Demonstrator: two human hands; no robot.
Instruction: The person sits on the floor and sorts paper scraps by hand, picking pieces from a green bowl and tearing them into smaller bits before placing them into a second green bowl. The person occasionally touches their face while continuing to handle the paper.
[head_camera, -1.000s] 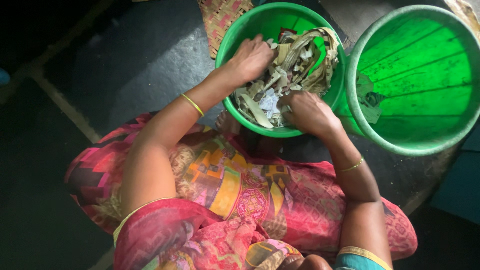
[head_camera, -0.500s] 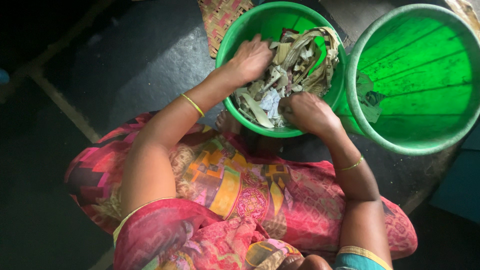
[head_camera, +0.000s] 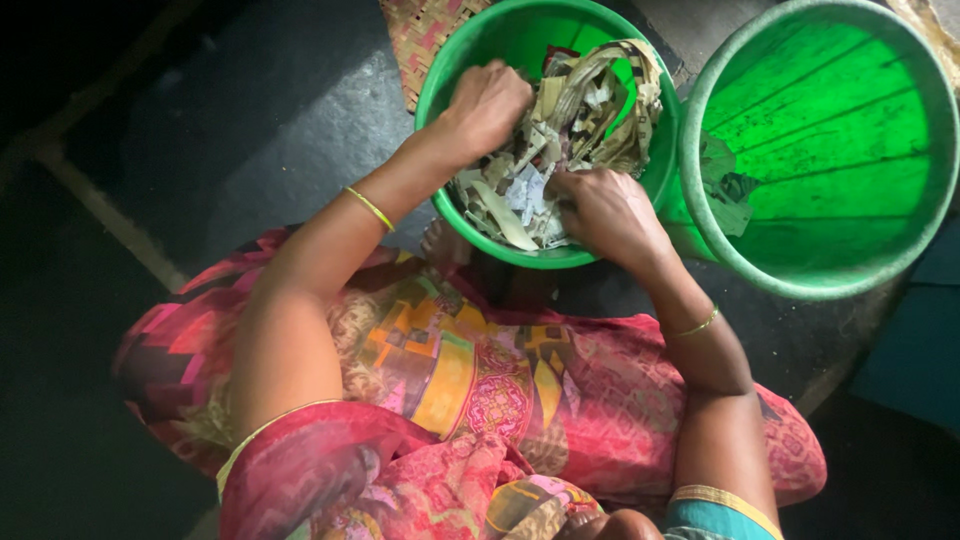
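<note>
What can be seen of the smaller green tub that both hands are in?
The smaller green tub is round, plastic-looking, with a rolled rim, standing upright on the dark floor in front of the seated person. It is heaped with dry tan strips and pale scraps. The left hand and the right hand both reach into the heap. Its right side meets the larger green tub; a woven mat lies behind it.

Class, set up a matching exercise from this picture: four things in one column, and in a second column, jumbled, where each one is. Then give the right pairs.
1 left hand
2 right hand
3 larger green tub
4 woven mat

A lying on the dark floor behind the smaller tub
B at the near side of the scrap pile
C nearly empty, right of the smaller tub
D at the far left of the scrap pile

Pairs: 1-D, 2-B, 3-C, 4-A
</note>
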